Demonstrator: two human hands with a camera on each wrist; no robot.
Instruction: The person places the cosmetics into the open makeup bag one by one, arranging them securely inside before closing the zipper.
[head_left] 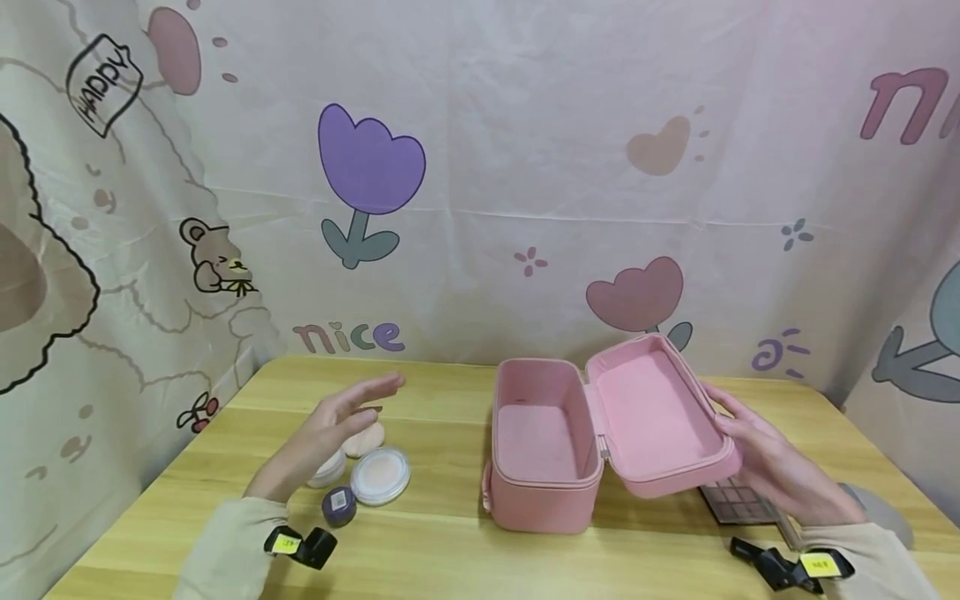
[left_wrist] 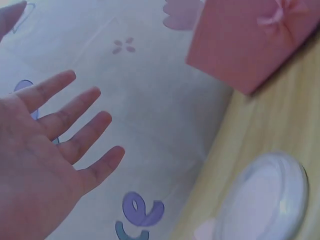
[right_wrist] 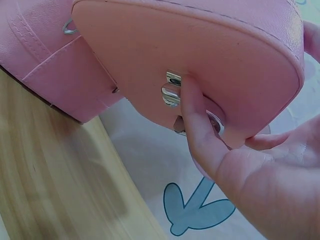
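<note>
Pink vanity case [head_left: 542, 510], pointing lengthwise away, is being gripped by its lid [head_left: 660, 408] in the nearer right hand [head_left: 776, 462], right of the outspread left hand [head_left: 322, 435].

Left hand [head_left: 322, 431] raised, fingers [left_wrist: 86, 141] spread; right hand [head_left: 772, 462] grips, forearm [head_left: 879, 557] angled inward.

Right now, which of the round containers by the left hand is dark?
The small purple jar with a pale label on top. The larger compact beside it and the container partly hidden by the left hand are both whitish.
</note>
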